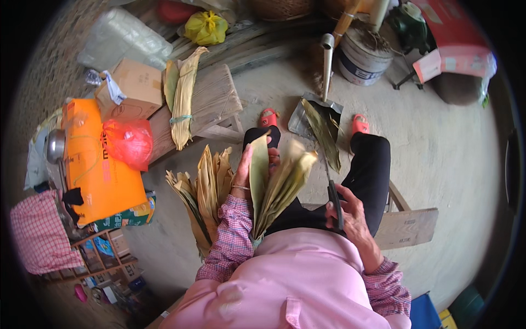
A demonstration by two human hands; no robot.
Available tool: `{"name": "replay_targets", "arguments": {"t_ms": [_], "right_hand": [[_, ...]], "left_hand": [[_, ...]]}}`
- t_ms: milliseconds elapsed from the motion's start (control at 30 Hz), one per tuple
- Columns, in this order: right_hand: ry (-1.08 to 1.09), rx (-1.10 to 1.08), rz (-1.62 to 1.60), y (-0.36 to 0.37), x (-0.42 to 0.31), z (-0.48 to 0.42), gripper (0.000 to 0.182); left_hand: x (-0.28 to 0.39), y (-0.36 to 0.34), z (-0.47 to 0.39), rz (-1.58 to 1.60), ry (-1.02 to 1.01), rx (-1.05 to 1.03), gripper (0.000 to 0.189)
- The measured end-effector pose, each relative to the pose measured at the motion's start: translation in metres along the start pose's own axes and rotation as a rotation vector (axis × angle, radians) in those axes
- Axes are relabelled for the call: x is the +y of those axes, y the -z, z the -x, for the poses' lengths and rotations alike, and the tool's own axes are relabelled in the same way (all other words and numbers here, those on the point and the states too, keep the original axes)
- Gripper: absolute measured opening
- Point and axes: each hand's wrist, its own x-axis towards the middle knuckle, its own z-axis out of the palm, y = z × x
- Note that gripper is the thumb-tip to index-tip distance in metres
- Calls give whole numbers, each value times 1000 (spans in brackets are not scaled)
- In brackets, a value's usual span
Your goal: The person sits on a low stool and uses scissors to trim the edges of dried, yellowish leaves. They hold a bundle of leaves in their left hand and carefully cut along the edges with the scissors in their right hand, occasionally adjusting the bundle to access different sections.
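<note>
My left hand [243, 168] is closed around a tied bundle of dried leaves [283, 181] above my lap; the spread leaves hide part of the fingers. In my right hand [352, 209] are black-handled scissors [336, 203], their thin blades pointing away from me. A loose long leaf [322, 135] lies partly over a metal dustpan [302, 119] between my feet. More dried leaf bundles [207, 185] stand to the left of my left forearm. Another bundle, tied with green string [181, 119], rests on the wooden bench [213, 92].
At the left, an orange bag [107, 181], a red plastic bag [131, 142] and a cardboard box [135, 84] crowd the bench. A white bucket [363, 57] and a red box [456, 33] are ahead on the right. A wooden seat [407, 228] extends beneath me.
</note>
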Motion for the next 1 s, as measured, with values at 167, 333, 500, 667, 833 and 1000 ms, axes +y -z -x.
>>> {"name": "replay_targets", "arguments": {"t_ms": [167, 333, 500, 667, 833, 1000], "right_hand": [[-38, -148, -98, -14, 25, -37, 87], [-47, -196, -145, -47, 22, -48, 91], [-12, -178, -242, -54, 39, -61, 86], [-40, -244, -335, -70, 40, -57, 32], [80, -350, -311, -66, 46, -65, 52], [88, -345, -331, -90, 30, -52, 56]], "left_hand": [[-1, -18, -8, -298, -40, 208, 72], [-4, -13, 3, -687, -210, 490, 42], [-18, -31, -2, -1268, -459, 302, 28], [-15, -23, 14, -1248, -813, 390, 32], [20, -67, 101, -1488, -795, 493, 42], [7, -69, 196, -1636, -455, 391, 82]]}}
